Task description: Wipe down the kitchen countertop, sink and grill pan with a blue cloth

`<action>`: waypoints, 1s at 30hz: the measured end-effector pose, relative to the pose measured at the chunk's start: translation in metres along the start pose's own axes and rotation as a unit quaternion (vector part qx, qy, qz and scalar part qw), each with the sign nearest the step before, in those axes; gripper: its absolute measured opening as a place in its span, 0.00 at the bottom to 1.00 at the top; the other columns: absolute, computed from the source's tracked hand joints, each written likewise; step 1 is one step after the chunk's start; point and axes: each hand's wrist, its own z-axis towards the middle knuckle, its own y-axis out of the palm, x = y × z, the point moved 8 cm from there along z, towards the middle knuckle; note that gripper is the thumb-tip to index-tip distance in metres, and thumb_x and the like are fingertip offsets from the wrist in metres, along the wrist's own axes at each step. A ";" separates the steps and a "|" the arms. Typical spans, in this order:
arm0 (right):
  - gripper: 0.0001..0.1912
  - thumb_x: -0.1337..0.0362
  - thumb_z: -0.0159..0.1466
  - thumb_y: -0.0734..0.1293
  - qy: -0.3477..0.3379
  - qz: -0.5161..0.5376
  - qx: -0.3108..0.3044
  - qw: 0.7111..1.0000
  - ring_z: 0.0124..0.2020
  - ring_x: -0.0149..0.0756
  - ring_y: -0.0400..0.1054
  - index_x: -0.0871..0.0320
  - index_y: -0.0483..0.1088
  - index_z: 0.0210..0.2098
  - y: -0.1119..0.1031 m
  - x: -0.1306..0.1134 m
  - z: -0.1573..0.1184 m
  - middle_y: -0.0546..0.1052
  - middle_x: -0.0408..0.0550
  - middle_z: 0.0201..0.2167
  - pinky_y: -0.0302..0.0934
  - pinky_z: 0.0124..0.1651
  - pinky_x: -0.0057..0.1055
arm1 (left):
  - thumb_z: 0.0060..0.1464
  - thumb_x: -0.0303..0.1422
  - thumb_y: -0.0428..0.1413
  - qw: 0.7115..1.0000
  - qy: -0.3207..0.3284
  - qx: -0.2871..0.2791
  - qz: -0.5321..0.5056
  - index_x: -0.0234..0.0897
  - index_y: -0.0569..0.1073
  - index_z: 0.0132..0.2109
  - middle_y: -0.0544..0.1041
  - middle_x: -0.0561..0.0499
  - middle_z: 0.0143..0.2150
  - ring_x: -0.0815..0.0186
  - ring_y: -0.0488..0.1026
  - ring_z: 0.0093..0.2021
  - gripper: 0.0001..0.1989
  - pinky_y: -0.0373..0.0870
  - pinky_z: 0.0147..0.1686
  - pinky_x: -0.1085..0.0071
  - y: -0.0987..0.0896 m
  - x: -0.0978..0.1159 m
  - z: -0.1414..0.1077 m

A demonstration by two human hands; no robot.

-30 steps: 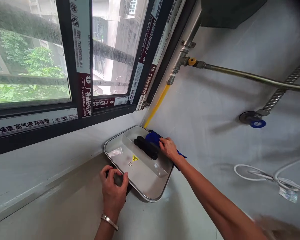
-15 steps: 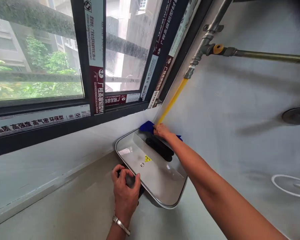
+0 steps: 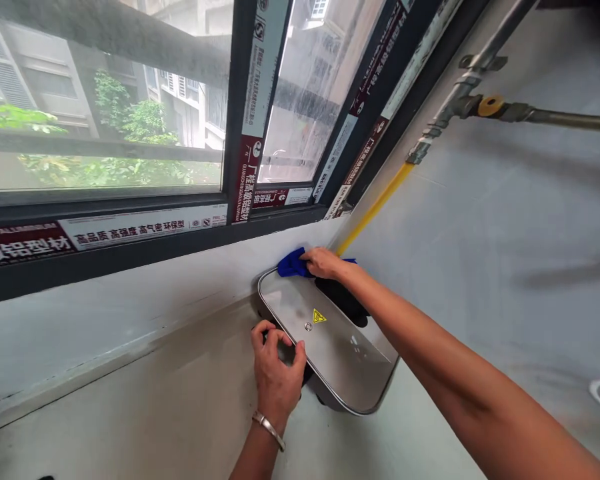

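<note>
Compared with the frame one second earlier, the right hand [image 3: 323, 262] and the dark blue fabric cloth [image 3: 293, 263] are displaced along the far edge of the grey, rounded-rectangular lid with a shiny metal rim [image 3: 337, 363]. Earlier, the cloth is behind the black, bar-shaped lid handle [image 3: 343, 298]; now it covers the lid's upper-left corner, beside the white wall strip [image 3: 220, 267]. The view is also shifted: the lid now sits further right, at the lower centre of the frame, on the pale grey worktop [image 3: 180, 407]. The right forearm now crosses in front of part of the handle.

Right grip: closed. The fingers and thumb pinch the cloth and press it against the lid's far corner.

Left grip: partly closed. The left hand [image 3: 279, 367] is at the lid's near left edge, as before. The fingers are curled, a gap separates them from the thumb, and the thumb tip meets the rim. Whether this grip has hold of the dark part beneath the rim cannot be told. The yellow triangular warning sticker [image 3: 319, 316] lies between the hands, uncovered.
</note>
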 end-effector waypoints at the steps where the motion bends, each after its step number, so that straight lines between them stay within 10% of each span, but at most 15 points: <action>1: 0.19 0.73 0.60 0.59 -0.012 -0.007 0.001 1.000 0.46 0.41 0.71 0.58 0.77 0.44 -0.002 -0.012 -0.002 0.80 0.52 0.43 0.60 0.47 0.30 | 0.52 0.33 0.58 1.000 0.003 0.002 -0.001 0.40 0.67 0.32 0.65 0.46 0.47 0.61 0.69 0.50 0.06 0.71 0.47 0.62 0.000 0.000 0.000; 13: 0.23 0.69 0.64 0.55 -0.120 -0.040 0.065 0.990 0.55 0.46 0.61 0.56 0.69 0.56 0.002 -0.121 -0.058 0.70 0.50 0.60 0.57 0.51 0.39 | 0.51 0.31 0.58 1.000 0.018 0.012 -0.007 0.40 0.64 0.31 0.64 0.46 0.47 0.59 0.68 0.52 0.08 0.70 0.53 0.57 -0.002 -0.002 0.002; 30: 0.18 0.64 0.67 0.57 0.053 0.027 0.180 0.982 0.47 0.44 0.64 0.56 0.67 0.54 0.024 -0.124 -0.193 0.73 0.52 0.54 0.57 0.48 0.40 | 0.51 0.26 0.44 0.999 0.009 0.022 0.027 0.37 0.65 0.45 0.66 0.39 0.54 0.54 0.66 0.57 0.13 0.64 0.62 0.47 -0.004 -0.016 0.013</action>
